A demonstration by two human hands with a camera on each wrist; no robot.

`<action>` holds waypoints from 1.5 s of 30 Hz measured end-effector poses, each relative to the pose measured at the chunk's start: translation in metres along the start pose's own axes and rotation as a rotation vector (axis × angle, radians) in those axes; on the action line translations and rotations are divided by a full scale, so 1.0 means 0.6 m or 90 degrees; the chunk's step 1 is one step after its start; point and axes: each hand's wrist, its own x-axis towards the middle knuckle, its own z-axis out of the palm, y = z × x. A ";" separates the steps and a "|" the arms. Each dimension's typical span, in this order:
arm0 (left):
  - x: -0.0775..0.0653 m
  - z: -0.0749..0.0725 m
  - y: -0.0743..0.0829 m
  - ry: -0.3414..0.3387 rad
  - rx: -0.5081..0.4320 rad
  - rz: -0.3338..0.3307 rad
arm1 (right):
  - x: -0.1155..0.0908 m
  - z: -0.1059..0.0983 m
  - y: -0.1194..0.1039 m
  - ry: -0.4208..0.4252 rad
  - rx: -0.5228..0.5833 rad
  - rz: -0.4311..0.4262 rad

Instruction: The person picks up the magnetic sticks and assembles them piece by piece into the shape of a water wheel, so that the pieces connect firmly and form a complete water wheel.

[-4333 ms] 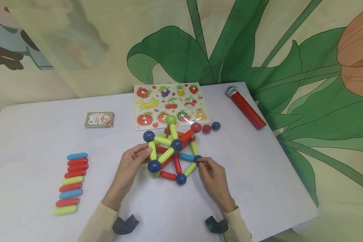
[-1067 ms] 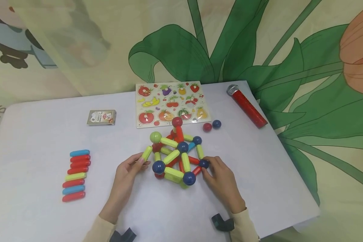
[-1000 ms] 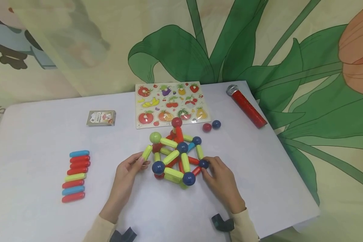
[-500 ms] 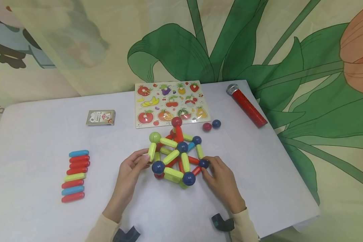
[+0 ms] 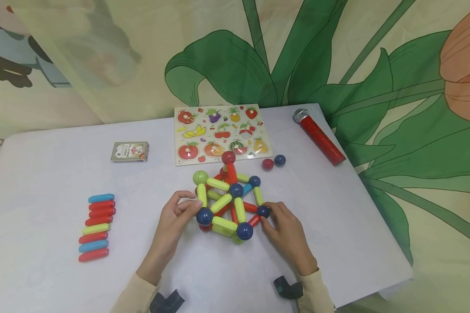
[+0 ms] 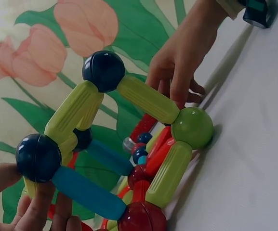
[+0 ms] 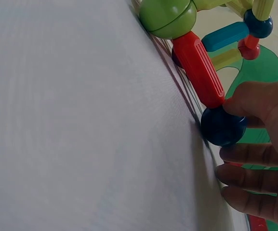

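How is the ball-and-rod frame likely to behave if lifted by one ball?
The frame likely feels light for its size, being mostly open space. Its straight rods look stiff, but may pull loose, since they appear to touch the balls end-on.

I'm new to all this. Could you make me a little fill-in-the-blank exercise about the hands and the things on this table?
1. The right hand touches a ball coloured ____.
2. Among the loose rods, exactly ____ are light blue.
3. In the head view, the card box lies to the ____ of the fruit board.
4. The handle of the microphone is ____.

Missing words: dark blue; two; left; red.
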 end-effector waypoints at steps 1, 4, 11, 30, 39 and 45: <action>0.000 0.000 0.000 0.000 0.000 -0.001 | 0.000 0.001 0.000 0.000 -0.001 0.000; -0.003 -0.001 -0.001 -0.005 0.005 0.003 | 0.000 0.002 0.001 0.002 -0.001 -0.002; -0.020 -0.015 -0.018 -0.074 0.150 0.184 | -0.001 0.003 0.000 0.002 0.002 -0.003; -0.014 -0.028 -0.032 -0.074 0.298 0.354 | 0.001 0.003 0.001 0.003 -0.001 -0.001; -0.082 -0.171 -0.045 0.170 0.364 0.239 | 0.001 0.006 0.001 0.005 0.011 -0.017; -0.142 -0.317 -0.097 0.280 0.466 -0.078 | 0.004 0.004 0.002 -0.001 0.018 -0.008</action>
